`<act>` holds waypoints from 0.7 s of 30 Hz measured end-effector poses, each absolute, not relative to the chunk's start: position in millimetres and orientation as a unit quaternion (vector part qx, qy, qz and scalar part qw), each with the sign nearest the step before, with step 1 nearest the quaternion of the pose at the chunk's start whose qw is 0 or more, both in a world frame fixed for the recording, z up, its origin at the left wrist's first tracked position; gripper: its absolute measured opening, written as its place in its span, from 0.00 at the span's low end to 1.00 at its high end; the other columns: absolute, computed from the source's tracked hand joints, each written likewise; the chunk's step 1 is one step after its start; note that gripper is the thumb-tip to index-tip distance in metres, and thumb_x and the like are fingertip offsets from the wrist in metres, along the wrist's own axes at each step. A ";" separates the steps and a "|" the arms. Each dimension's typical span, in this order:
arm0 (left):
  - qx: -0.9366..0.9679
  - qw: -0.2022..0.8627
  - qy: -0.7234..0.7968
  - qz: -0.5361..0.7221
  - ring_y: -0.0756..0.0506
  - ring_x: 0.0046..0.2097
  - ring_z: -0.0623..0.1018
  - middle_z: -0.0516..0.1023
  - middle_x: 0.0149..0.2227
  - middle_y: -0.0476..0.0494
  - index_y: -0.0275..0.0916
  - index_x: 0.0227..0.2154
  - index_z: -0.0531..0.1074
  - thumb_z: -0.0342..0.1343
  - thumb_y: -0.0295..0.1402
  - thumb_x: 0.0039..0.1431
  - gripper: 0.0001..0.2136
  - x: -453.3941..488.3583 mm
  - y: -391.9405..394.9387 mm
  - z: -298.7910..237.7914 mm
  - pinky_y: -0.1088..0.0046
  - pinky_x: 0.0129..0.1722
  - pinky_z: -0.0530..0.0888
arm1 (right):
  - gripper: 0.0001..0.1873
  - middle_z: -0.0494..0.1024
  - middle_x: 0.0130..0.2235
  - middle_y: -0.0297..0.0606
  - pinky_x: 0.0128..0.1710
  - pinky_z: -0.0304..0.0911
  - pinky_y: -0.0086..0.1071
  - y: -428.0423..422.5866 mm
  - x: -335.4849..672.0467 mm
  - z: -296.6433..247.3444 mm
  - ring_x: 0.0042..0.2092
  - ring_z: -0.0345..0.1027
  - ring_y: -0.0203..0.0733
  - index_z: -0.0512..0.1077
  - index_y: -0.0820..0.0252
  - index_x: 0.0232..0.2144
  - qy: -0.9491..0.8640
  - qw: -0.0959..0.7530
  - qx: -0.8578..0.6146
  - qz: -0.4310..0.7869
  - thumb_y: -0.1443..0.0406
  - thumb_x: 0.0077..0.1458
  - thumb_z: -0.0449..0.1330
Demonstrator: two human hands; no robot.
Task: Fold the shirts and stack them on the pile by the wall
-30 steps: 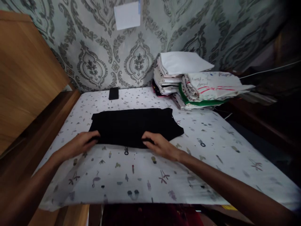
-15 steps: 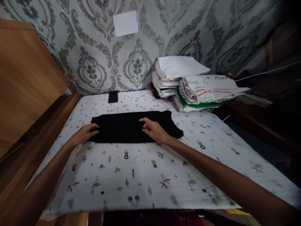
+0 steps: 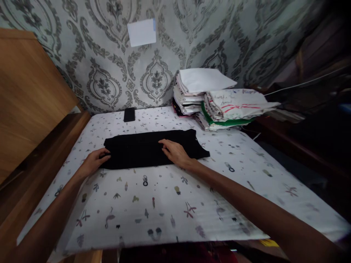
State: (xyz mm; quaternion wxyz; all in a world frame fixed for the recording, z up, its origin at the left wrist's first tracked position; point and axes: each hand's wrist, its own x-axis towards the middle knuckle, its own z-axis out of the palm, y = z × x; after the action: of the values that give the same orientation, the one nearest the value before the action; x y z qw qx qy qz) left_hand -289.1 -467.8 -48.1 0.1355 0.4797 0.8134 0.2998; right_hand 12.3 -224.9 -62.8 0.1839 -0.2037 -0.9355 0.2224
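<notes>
A folded black garment (image 3: 142, 149) lies flat and lengthwise on the bed, its right end curving to a point. At its left end, the thumb and fingers of my left hand (image 3: 94, 160) close on the edge of the cloth. My right hand (image 3: 177, 152) rests over the right half of the garment, palm down. Its index finger reaches forward and the thumb stays a little apart from it. The undersides of both hands' fingers are partly hidden.
A stack of folded white cloths (image 3: 205, 80) and a second pile with red marks and a green layer (image 3: 236, 106) stand at the back right. A black phone (image 3: 129, 114) lies near the wall. A wooden cabinet (image 3: 33, 84) borders the left side of the printed sheet (image 3: 153, 223).
The view has shifted slightly, so the scene sits a little farther left. Both hands remain at the black garment, which keeps its folded shape.
</notes>
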 end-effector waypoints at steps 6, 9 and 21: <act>0.462 0.032 0.866 0.186 0.41 0.36 0.76 0.80 0.36 0.46 0.45 0.40 0.74 0.54 0.51 0.55 0.18 -272.9 -474.6 -41.2 0.69 0.34 0.68 | 0.19 0.76 0.44 0.42 0.37 0.65 0.35 -229.3 16.2 -61.8 0.39 0.71 0.43 0.70 0.57 0.53 -0.945 0.176 -0.224 0.160 0.69 0.62 0.52; 0.448 0.017 0.875 0.181 0.42 0.36 0.77 0.79 0.36 0.46 0.45 0.42 0.73 0.51 0.54 0.58 0.20 -275.9 -479.9 -33.1 0.70 0.33 0.68 | 0.15 0.77 0.44 0.42 0.43 0.67 0.37 -224.6 27.1 -65.3 0.45 0.71 0.45 0.72 0.56 0.49 -0.936 0.223 -0.223 0.157 0.69 0.61 0.53; 0.476 -0.001 0.827 0.297 0.42 0.44 0.76 0.78 0.41 0.42 0.39 0.42 0.72 0.47 0.42 0.60 0.15 -314.2 -449.3 -36.1 0.63 0.47 0.73 | 0.12 0.76 0.34 0.41 0.39 0.64 0.40 -219.2 56.7 -65.6 0.39 0.70 0.49 0.75 0.57 0.36 -0.922 0.250 -0.267 0.128 0.57 0.62 0.56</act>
State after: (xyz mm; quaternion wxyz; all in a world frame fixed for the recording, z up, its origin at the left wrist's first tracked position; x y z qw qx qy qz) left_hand -314.2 -449.3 -36.1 -0.0007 0.4764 0.8274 0.2973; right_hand 56.7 -219.2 -65.6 0.2495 -0.2667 -0.9220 0.1285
